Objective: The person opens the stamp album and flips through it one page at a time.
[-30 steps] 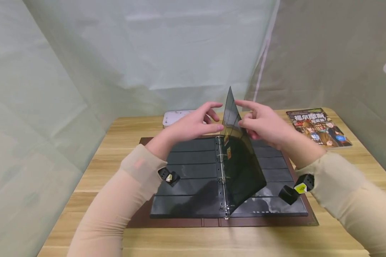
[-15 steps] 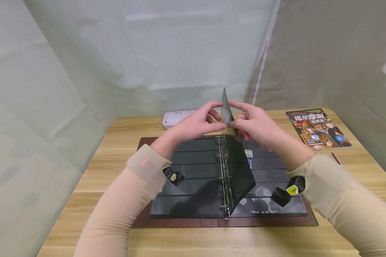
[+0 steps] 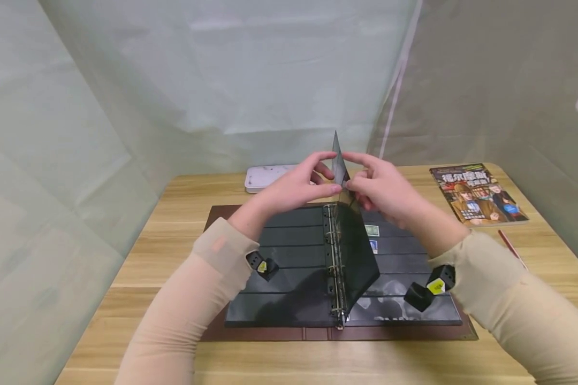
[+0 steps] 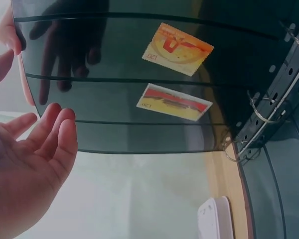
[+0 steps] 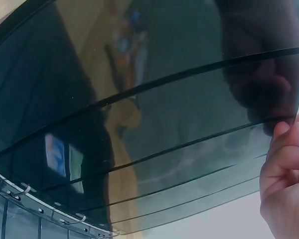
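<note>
A ring-bound stamp album (image 3: pixel 289 251) lies open on the table. One dark clear-pocketed page (image 3: pixel 356 251) stands nearly upright from its rings. My right hand (image 3: pixel 385 187) holds this page at its free edge, thumb and index finger there and the other fingers curled. On the opposite side, my left hand (image 3: pixel 298 179) touches the page with thumb and index fingertips, its other fingers loosely bent. In the left wrist view an orange stamp (image 4: pixel 177 49) and a red-and-yellow stamp (image 4: pixel 174 102) sit in the page's strips. A green stamp (image 3: pixel 372 230) and a blue stamp (image 3: pixel 373 246) show on the right-hand page.
A comic-style book (image 3: pixel 479 193) lies at the back right of the wooden table (image 3: pixel 390 358). Below it is a thin red stick-like thing (image 3: pixel 512 249). A white case (image 3: pixel 265 177) sits behind the album. Pale cloth (image 3: pixel 270 80) hangs beyond the table.
My right hand has moved left, bringing the page more upright and uncovering the green and blue stamps. My left fingertips now meet the page; little has moved in the last half second.
</note>
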`<state>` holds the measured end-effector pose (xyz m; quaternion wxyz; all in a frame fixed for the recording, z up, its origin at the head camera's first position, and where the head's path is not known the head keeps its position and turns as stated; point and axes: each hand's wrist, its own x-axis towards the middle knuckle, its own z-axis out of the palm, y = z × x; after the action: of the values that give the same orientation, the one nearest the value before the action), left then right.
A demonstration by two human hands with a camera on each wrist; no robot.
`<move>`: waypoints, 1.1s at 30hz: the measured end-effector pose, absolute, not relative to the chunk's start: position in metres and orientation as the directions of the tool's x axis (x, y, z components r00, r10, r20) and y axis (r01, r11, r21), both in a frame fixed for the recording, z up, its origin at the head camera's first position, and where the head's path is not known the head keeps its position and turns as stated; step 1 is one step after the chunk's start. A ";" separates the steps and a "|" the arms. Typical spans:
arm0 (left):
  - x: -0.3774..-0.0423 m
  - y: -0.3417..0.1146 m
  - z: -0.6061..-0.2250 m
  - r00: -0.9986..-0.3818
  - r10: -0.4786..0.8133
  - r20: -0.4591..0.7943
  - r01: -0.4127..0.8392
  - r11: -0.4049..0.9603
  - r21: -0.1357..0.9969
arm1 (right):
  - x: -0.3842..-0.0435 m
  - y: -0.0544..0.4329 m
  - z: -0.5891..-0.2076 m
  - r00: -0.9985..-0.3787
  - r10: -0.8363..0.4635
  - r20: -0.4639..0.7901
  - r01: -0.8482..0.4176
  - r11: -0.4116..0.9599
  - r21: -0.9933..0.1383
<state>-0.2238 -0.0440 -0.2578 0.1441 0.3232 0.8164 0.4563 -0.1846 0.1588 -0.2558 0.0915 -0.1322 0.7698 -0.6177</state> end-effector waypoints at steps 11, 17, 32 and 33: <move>-0.223 -0.041 -0.257 -0.751 0.659 0.051 0.377 0.363 0.852 | -0.185 0.157 -0.258 -0.950 -0.311 0.006 -0.066 0.181 -0.981; -0.224 -0.040 -0.259 -0.744 0.666 0.061 0.378 0.343 0.860 | -0.185 0.157 -0.257 -0.953 -0.302 0.029 -0.090 0.191 -0.977; -0.225 -0.032 -0.260 -0.736 0.670 0.095 0.393 0.309 0.866 | -0.182 0.158 -0.253 -0.955 -0.293 0.036 -0.103 0.218 -0.971; -0.225 -0.032 -0.261 -0.737 0.669 0.097 0.392 0.307 0.867 | -0.182 0.158 -0.253 -0.956 -0.291 0.036 -0.102 0.216 -0.971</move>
<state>-0.2247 -0.0315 -0.2606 0.1427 0.3336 0.7956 0.4852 -0.1822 0.1584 -0.2532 0.0772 -0.1268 0.7759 -0.6132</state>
